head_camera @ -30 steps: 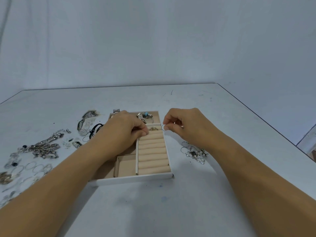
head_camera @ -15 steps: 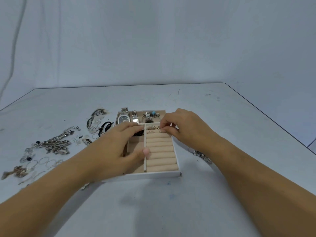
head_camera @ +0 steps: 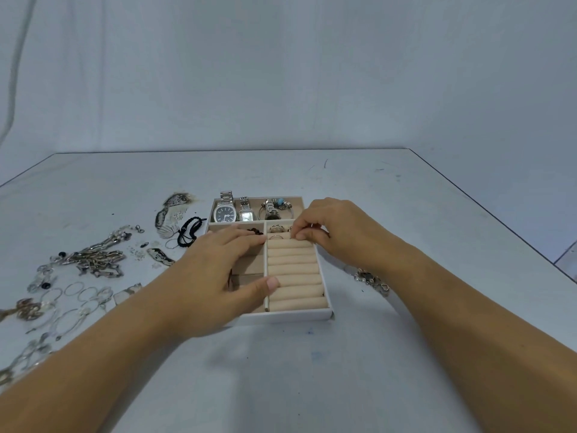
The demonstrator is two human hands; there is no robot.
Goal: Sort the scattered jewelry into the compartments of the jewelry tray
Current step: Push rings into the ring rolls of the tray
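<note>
Your left hand point(head_camera: 218, 276) lies flat, fingers straight, over the left compartments of the jewelry tray point(head_camera: 287, 315). Farther, your right hand point(head_camera: 337, 232) pinches what looks like a ring point(head_camera: 293, 234) at the far end of the ring rolls point(head_camera: 293, 276). Watches point(head_camera: 225, 214) fill the back compartment.

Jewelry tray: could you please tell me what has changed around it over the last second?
The right hand carried its pinched ring left onto the top ring rolls; the ring is now hidden. The left hand uncurled and lies flat across the jewelry tray. The watches stayed put.
</note>
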